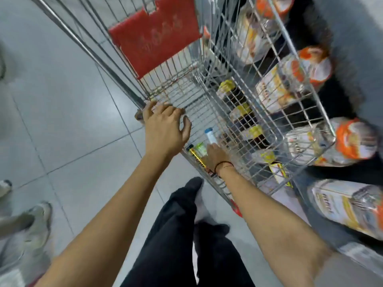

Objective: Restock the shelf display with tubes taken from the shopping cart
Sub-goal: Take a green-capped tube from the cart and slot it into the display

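Observation:
A wire shopping cart stands ahead of me, its red child-seat flap at the top. My left hand rests on the cart's near rim, fingers spread over the wire. My right hand reaches down inside the basket, its fingers on a white tube with a blue cap. A green tube and a yellow tube with a black cap lie beside it on the cart floor. Whether the fingers have closed round the white tube is hidden.
Beyond the cart's right side, low shelves hold large clear bottles with orange caps and smaller yellow-capped dark bottles. Grey floor tiles lie to the left. Another person's shoes stand at the lower left. My dark trousers are below.

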A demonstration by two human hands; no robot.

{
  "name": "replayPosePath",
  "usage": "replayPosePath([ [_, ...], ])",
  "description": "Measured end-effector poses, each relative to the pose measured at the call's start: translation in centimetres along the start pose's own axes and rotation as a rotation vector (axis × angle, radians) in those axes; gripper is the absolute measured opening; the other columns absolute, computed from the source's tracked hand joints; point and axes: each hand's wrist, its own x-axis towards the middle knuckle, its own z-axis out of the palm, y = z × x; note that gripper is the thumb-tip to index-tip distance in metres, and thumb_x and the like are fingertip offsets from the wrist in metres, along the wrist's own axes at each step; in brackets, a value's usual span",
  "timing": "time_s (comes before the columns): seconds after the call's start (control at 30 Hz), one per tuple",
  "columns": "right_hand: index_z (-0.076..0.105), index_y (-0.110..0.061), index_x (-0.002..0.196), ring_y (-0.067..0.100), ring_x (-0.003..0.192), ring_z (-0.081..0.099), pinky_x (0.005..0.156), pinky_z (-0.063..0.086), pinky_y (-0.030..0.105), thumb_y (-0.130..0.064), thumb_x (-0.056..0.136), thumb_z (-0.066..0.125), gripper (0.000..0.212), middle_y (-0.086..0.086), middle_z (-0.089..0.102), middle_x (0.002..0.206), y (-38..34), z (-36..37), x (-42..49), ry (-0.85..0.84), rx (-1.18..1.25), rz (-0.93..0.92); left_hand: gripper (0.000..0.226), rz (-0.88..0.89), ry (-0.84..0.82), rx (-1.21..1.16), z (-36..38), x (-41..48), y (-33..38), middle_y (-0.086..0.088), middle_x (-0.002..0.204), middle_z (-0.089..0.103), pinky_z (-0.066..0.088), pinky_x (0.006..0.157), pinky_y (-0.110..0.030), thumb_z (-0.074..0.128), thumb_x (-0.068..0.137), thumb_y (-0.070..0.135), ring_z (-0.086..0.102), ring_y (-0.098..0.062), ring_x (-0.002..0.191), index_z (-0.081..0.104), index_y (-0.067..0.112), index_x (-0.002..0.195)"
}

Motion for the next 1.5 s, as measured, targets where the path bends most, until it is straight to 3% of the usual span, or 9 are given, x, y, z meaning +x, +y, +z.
replayPosePath([
  [0.43,0.046,-0.005,0.120,0.039,0.108,0.058,0.091,0.051,0.054,-0.003,0.090,0.049,0.030,0.020,0.057,0.120,-1.7,1.9,6.3,-0.008,0.026,0.087,0.037,0.034,0.120,-0.002,1.0,0.1,-0.4,0.002,0.085,0.074,0.017,0.103,-0.037,0.036,0.089,0.031,0.060,-0.016,0.103,0.070,0.016,0.085],
  [0.53,0.045,-0.003,0.121,0.039,0.105,0.059,0.088,0.053,0.047,-0.004,0.090,0.052,0.032,0.021,0.058,0.118,-1.6,1.4,6.0,0.014,0.034,0.081,0.038,0.036,0.126,-0.005,0.9,0.1,-0.4,0.002,0.082,0.074,0.017,0.103,-0.037,0.035,0.089,0.031,0.060,-0.016,0.101,0.070,0.016,0.083],
  [0.67,0.045,-0.005,0.122,0.037,0.103,0.057,0.085,0.050,0.041,-0.021,0.088,0.060,0.041,0.021,0.056,0.116,-0.7,0.1,3.8,0.108,0.068,0.077,0.037,0.036,0.122,-0.010,0.7,0.2,-0.2,0.001,0.080,0.073,0.020,0.104,-0.038,0.037,0.089,0.029,0.061,-0.016,0.096,0.070,0.015,0.080],
  [0.8,0.055,-0.006,0.115,0.032,0.097,0.061,0.078,0.052,0.035,-0.026,0.087,0.061,0.034,0.017,0.061,0.110,0.2,-1.8,0.9,0.115,0.146,0.137,0.037,0.039,0.124,-0.030,0.4,0.1,0.1,-0.001,0.079,0.074,0.021,0.103,-0.040,0.038,0.088,0.029,0.062,-0.018,0.092,0.069,0.014,0.075],
  [0.97,0.060,-0.006,0.112,0.035,0.096,0.064,0.084,0.056,0.043,-0.002,0.081,0.063,0.031,0.020,0.065,0.105,2.3,-4.4,-4.4,0.094,0.175,0.145,0.040,0.033,0.087,-0.029,0.1,0.1,0.1,-0.004,0.075,0.072,0.024,0.101,-0.044,0.035,0.087,0.032,0.062,-0.021,0.086,0.065,0.013,0.068],
  [1.13,0.070,-0.019,0.097,0.033,0.100,0.062,0.087,0.054,0.037,0.007,0.079,0.052,0.037,0.014,0.064,0.117,5.7,-6.2,-10.0,0.141,0.271,0.111,0.038,0.043,0.066,-0.013,-0.5,0.1,0.7,-0.009,0.065,0.068,0.030,0.099,-0.047,0.036,0.084,0.028,0.060,-0.027,0.068,0.056,0.012,0.056],
  [1.27,0.071,-0.018,0.094,0.027,0.101,0.063,0.089,0.054,0.040,0.012,0.079,0.054,0.038,0.007,0.065,0.120,7.5,-8.3,-14.5,0.232,0.345,0.071,0.029,0.051,0.019,0.024,-0.7,0.1,1.1,-0.017,0.073,0.071,0.028,0.100,-0.047,0.046,0.086,0.023,0.063,-0.031,0.072,0.064,0.010,0.066],
  [1.4,0.071,-0.010,0.097,0.029,0.108,0.057,0.094,0.047,0.035,0.014,0.078,0.053,0.036,0.012,0.066,0.113,9.5,-11.2,-19.3,0.381,0.389,0.055,0.011,0.109,0.004,-0.025,-0.7,-0.1,3.1,-0.021,0.089,0.071,0.035,0.094,-0.052,0.059,0.083,0.013,0.063,-0.037,0.082,0.068,0.008,0.086],
  [1.5,0.068,-0.012,0.102,0.029,0.109,0.056,0.096,0.045,0.033,0.008,0.077,0.057,0.034,0.014,0.064,0.115,11.0,-13.7,-23.4,0.498,0.399,0.074,0.023,0.252,-0.027,-0.108,-0.4,0.2,7.3,-0.023,0.114,0.065,0.042,0.090,-0.052,0.058,0.085,0.013,0.058,-0.040,0.102,0.063,0.004,0.107],
])
